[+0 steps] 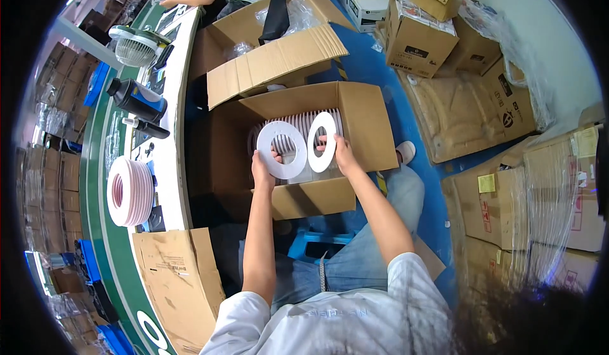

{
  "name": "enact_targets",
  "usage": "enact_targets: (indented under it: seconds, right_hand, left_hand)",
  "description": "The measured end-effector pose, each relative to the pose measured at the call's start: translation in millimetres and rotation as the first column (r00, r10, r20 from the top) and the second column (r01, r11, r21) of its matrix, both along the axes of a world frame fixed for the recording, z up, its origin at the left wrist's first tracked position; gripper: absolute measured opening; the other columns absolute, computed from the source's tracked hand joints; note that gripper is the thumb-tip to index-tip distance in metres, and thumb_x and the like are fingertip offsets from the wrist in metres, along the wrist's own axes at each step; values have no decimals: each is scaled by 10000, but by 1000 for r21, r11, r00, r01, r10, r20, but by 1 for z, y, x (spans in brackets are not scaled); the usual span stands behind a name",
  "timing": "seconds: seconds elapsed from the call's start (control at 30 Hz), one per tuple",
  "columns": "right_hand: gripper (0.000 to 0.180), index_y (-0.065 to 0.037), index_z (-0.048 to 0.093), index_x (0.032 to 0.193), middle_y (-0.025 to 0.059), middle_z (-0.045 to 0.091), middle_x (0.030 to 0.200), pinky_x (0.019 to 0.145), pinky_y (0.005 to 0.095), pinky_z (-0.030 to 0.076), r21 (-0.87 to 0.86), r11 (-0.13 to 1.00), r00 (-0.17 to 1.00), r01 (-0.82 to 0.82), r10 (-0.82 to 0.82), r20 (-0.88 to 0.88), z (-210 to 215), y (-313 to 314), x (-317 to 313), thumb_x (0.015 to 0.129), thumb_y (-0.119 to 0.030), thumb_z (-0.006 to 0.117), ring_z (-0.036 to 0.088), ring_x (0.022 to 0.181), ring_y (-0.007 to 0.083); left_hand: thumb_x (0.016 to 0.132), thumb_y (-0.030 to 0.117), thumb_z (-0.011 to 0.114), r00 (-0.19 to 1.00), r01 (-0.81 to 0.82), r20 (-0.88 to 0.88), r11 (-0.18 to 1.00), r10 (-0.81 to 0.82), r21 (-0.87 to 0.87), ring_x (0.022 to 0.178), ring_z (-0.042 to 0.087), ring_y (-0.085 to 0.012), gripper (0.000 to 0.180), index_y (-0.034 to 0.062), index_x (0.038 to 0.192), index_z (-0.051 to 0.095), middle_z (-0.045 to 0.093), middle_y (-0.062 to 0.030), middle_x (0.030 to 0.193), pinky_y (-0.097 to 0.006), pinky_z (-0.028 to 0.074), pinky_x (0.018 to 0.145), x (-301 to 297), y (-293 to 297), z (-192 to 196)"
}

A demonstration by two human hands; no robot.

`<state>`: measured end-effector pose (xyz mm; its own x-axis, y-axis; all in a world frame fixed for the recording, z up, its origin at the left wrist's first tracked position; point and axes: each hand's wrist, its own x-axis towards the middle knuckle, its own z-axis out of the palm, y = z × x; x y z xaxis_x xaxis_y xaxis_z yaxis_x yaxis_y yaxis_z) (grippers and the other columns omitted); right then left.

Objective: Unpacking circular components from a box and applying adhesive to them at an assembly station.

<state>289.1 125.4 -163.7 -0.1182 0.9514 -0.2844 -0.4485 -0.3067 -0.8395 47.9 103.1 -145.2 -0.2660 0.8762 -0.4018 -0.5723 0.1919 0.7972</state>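
My left hand [265, 168] grips a flat white ring [281, 172] by its left edge, with fingertips showing through the hole. A second white ring [313, 154], tilted more edge-on, is pinched at its right side by my right hand [341, 152]. Both rings hang side by side over an open cardboard box [369, 127] in front of me. Inside that box, several similar rings [311, 119] stand on edge in a row behind the held ones. The rings hide part of the box's contents.
On the workbench at left stand a stack of rings [141, 193], a black bottle [144, 100] and a small fan [134, 49]. Another open box [273, 60] sits beyond mine. Cartons [419, 41] crowd the right. A co-worker's arm [184, 0] reaches across the bench at top.
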Motion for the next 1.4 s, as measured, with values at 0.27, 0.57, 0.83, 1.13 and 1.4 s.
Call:
enact_targets:
  seconds: [0.27,0.57,0.83,1.13,1.4]
  right_hand:
    - [599,48,555,1179,137,668,923,786,338,519,239,966,989,-97,122,-89,27,-3,6,966,-407,229,639,838,209]
    - [558,26,556,1201,115,676,900,844,324,476,281,960,985,-4,52,-164,61,-11,-15,966,-385,260,637,873,203]
    - [522,31,577,1047,35,498,654,669,320,450,316,941,983,117,-155,95,27,-14,-18,988,-400,291,513,628,158]
    - [489,41,451,1255,28,475,758,775,335,460,243,966,917,-93,179,-357,62,-2,-1,887,-281,426,490,714,139]
    - [566,70,446,1259,112,569,820,808,362,453,278,957,877,-82,202,-435,77,-13,6,843,-306,370,559,776,223]
  left_hand:
    - [940,507,306,1000,14,19,989,-17,150,667,594,-255,606,-36,1049,553,591,-100,681,-381,492,707,-10,17,47]
    - [815,155,569,868,210,-482,967,-115,147,759,599,-168,173,13,912,583,623,-69,778,-289,466,735,-14,10,46]
    - [918,202,540,901,175,-411,983,-136,58,725,632,-179,207,-2,943,558,642,-88,782,-298,486,683,-13,-5,33]
    - [820,79,512,935,152,-336,983,-110,102,632,579,-132,125,5,905,566,624,-68,709,-258,451,604,-3,2,52]
    - [820,78,541,968,141,-223,984,-115,105,652,582,-130,282,-52,1069,543,605,-73,714,-239,451,646,7,-1,58]
